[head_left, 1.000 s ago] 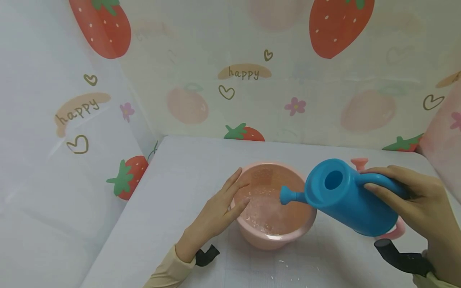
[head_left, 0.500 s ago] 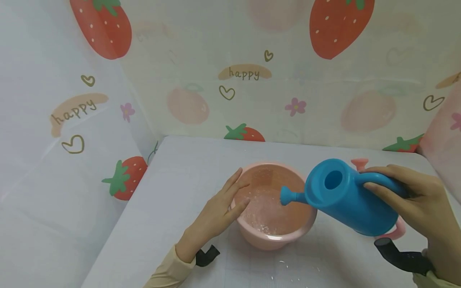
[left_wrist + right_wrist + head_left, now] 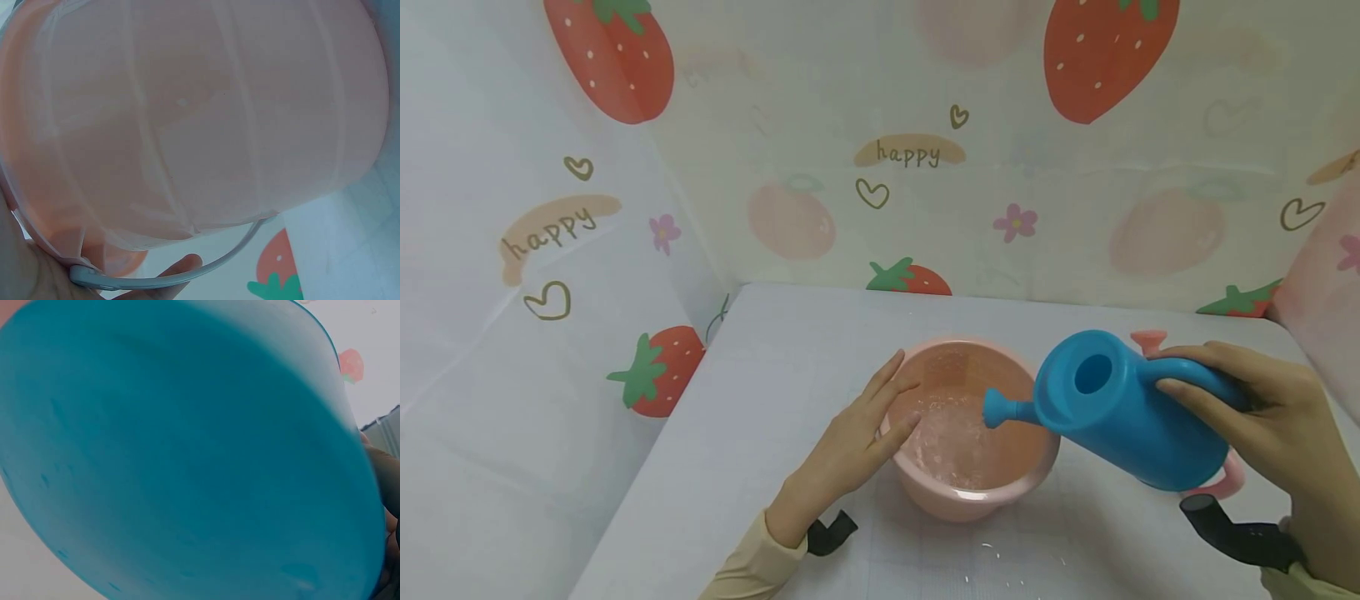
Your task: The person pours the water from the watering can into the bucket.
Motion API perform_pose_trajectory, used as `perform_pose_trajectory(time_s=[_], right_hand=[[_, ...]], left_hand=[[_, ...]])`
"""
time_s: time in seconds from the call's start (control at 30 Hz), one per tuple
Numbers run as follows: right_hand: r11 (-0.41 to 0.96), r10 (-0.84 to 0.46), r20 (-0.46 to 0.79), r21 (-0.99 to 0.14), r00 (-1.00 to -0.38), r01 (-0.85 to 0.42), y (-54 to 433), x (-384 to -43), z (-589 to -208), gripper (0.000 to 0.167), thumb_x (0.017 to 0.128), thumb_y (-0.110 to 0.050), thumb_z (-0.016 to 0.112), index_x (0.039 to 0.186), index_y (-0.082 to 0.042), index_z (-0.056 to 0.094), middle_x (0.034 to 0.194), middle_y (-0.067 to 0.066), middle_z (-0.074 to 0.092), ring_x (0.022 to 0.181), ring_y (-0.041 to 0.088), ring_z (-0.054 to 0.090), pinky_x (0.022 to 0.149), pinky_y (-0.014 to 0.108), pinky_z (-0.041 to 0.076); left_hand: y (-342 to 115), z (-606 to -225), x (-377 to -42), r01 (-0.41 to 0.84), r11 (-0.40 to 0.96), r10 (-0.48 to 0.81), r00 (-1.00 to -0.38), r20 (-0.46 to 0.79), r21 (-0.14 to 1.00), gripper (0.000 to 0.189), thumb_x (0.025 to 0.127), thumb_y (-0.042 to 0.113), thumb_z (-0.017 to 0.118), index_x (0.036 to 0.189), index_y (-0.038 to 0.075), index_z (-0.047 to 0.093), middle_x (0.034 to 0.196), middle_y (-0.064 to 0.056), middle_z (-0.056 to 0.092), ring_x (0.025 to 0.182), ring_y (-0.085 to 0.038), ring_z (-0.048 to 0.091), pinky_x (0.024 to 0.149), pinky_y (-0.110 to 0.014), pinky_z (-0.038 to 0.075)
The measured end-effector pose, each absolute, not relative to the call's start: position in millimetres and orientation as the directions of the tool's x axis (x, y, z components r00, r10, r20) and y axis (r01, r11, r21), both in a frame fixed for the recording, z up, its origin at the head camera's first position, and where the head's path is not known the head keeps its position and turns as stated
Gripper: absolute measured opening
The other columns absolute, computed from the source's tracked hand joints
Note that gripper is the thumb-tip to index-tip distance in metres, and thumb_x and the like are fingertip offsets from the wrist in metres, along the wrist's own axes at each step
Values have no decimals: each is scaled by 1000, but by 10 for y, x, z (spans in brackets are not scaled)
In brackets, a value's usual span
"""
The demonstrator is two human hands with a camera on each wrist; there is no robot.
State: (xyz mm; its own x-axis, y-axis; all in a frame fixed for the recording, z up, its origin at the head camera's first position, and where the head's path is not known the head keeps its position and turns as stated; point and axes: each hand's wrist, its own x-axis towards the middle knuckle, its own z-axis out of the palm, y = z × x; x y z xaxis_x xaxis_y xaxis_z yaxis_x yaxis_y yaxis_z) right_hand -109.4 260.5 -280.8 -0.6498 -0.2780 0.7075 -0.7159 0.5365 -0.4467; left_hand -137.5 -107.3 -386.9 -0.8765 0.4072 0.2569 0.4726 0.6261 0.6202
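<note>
- One blue watering can [image 3: 1150, 433], handle [image 3: 1198, 377] inside our right hand's [image 3: 1277, 408] curled fingers, tilts over the pink bucket [image 3: 951, 509].
- Our left hand [image 3: 848, 442], fingers spread, touches its rim [image 3: 970, 495].

The head camera looks forward-down, bucket [image 3: 951, 507] lower centre; left wrist shares it (very near), right wrist closely faces the watering can [image 3: 187, 456].

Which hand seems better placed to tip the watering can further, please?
Probably the right hand: it grips the handle of the blue watering can, while the left hand rests against the pink bucket.
</note>
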Motion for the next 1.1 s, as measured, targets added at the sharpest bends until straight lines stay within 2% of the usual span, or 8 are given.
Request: perform_pose_trajectory(time_s=[0.3, 0.53, 0.9, 1.1], right_hand=[[541, -280, 716, -432, -640, -721, 2597, -1099, -2816, 31, 69, 9, 75, 99, 9, 67, 100, -7, 67, 91, -1, 60, 88, 10, 40], [586, -275, 702, -419, -657, -693, 2584, -1093, -2808, 38, 65, 13, 75, 102, 6, 67, 101, -9, 66, 92, -2, 59, 88, 10, 40], [573, -287, 699, -423, -655, -702, 2580, -1100, -2796, 37, 66, 12, 75, 101, 7, 67, 101, -9, 66, 91, -2, 59, 87, 9, 40], [542, -297, 708, -428, -641, -723, 2583, -1115, -2789, 31, 71, 7, 75, 101, 8, 67, 100, -8, 66, 92, -1, 60, 88, 8, 40]], left_hand=[[-1070, -3882, -1386, 474, 623, 407, -876, 259, 622, 50, 95, 54, 37, 137, 27, 42, 154, 18, 10, 129, -17, 41, 91, -46, 46], [-1072, -3895, -1394, 483, 624, 407, -872, 272, 614, 50, 95, 54, 37, 137, 27, 42, 154, 17, 11, 130, -17, 40, 91, -47, 46], [-1072, -3895, -1391, 480, 623, 404, -874, 271, 618, 50, 95, 54, 36, 137, 27, 42, 154, 17, 10, 130, -16, 40, 92, -47, 46], [-1072, -3890, -1388, 479, 624, 407, -874, 266, 617, 50, 95, 54, 36, 137, 28, 41, 154, 18, 10, 130, -16, 40, 92, -47, 45]])
